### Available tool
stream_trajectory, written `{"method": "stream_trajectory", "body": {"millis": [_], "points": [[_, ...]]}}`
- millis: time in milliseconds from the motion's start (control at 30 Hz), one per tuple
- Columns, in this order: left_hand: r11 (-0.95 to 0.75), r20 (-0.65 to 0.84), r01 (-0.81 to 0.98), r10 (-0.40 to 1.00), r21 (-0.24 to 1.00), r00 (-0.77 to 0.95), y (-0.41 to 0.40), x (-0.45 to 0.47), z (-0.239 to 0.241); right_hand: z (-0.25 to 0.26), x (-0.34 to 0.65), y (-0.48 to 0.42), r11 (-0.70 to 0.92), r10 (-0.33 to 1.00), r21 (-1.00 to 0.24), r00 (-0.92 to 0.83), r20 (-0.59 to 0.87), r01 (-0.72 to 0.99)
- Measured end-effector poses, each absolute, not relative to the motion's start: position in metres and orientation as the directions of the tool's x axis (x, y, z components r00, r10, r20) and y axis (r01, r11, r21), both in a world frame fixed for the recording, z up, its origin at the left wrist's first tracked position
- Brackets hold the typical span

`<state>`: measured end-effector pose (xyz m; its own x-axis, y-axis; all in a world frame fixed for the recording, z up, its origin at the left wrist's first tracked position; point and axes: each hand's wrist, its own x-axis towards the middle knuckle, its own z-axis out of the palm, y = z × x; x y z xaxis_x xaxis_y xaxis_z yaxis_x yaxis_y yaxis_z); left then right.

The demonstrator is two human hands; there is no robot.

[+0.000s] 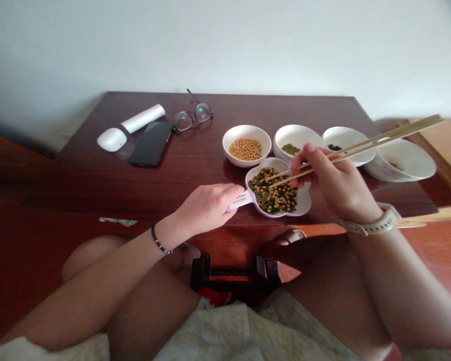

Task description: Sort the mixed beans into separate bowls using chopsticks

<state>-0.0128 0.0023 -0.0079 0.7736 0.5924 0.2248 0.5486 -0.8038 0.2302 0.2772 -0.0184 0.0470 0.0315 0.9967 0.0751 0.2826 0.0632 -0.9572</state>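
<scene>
My left hand is closed around the labelled handle of a white, lobed dish at the table's front edge. Mixed beans, yellow, green and dark, fill the left and middle of this dish. With my right hand I hold a pair of wooden chopsticks, their tips down among the beans. Whether a bean is pinched between the tips is too small to tell. Behind the dish stands a white bowl of yellow soybeans. A second bowl contains green beans, partly hidden by my right hand.
Further right are a bowl with a few black beans and a bowl with a little reddish content. On the left lie a black phone, a white handheld device and glasses. A wall borders the table's back.
</scene>
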Motion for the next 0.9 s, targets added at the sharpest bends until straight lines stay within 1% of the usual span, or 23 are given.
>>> {"method": "stream_trajectory", "body": {"millis": [100, 533, 900], "points": [[-0.804, 0.228, 0.546, 0.592, 0.236, 0.773, 0.002, -0.013, -0.007, 0.047, 0.274, -0.017, 0.069, 0.996, -0.951, 0.025, 0.08, 0.302], [-0.797, 0.222, 0.552, 0.601, 0.246, 0.768, 0.002, -0.012, -0.008, 0.036, 0.252, -0.008, 0.092, 0.996, -0.96, -0.039, 0.084, 0.266], [-0.807, 0.238, 0.543, 0.588, 0.231, 0.773, 0.002, -0.011, -0.006, 0.032, 0.242, -0.005, 0.105, 0.994, -0.944, -0.069, 0.088, 0.313]]}}
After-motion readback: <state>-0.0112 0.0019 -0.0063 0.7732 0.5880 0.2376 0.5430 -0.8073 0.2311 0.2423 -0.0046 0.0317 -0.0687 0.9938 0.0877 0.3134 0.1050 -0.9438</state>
